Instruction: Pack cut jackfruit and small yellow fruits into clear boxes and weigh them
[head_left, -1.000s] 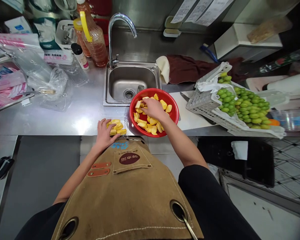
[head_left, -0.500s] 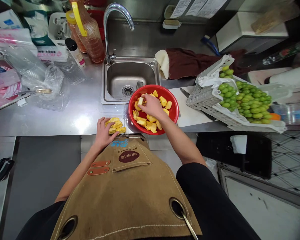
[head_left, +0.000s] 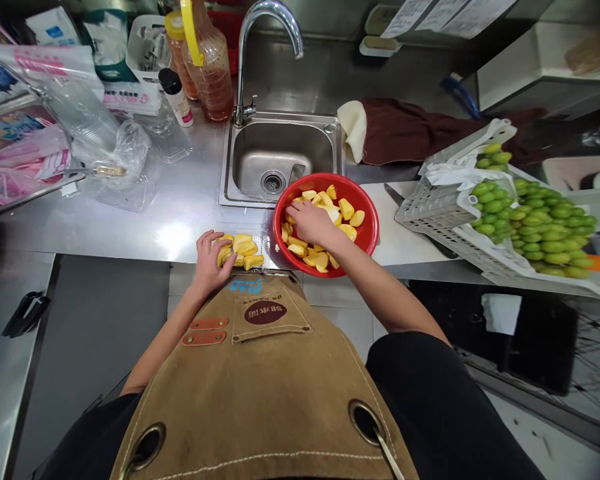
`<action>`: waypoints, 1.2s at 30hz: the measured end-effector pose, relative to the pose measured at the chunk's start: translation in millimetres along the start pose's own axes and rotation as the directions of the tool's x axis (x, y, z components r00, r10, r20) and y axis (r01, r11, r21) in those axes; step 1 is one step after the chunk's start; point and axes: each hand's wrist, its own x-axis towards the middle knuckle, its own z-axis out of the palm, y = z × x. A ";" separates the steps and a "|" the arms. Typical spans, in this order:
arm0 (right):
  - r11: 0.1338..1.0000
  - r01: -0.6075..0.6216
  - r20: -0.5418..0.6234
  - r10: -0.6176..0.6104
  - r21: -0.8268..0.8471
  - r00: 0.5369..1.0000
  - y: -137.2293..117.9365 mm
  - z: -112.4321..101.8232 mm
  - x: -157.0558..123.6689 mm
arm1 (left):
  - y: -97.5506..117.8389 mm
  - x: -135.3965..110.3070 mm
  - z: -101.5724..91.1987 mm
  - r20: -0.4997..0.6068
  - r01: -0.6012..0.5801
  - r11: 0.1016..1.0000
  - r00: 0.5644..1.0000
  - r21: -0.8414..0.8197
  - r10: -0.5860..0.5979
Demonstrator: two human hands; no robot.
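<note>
A red bowl (head_left: 366,212) of yellow fruit pieces (head_left: 347,208) sits on the steel counter in front of the sink. My right hand (head_left: 311,222) is inside the bowl, fingers curled down onto the pieces at its left side. A small clear tray (head_left: 242,251) with several yellow pieces lies at the counter's front edge, left of the bowl. My left hand (head_left: 209,261) rests against the tray's left side, fingers bent around it and touching the fruit.
A sink (head_left: 276,160) with a tap is behind the bowl. A white basket (head_left: 430,203) of green fruits (head_left: 535,223) lies to the right, a brown cloth (head_left: 405,137) behind it. Bottles (head_left: 213,73), clear plastic boxes and bags (head_left: 115,157) crowd the left counter.
My right hand has shifted from the bowl's far left rim toward its near left side. My left hand stays at the tray. The view has moved a little rightward.
</note>
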 end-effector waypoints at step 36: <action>0.548 0.185 -0.309 0.143 0.816 0.940 -106.4 44.8 -19.3 | -25.5 2.3 8.3 -0.020 0.713 0.629 0.657 -0.309 -0.754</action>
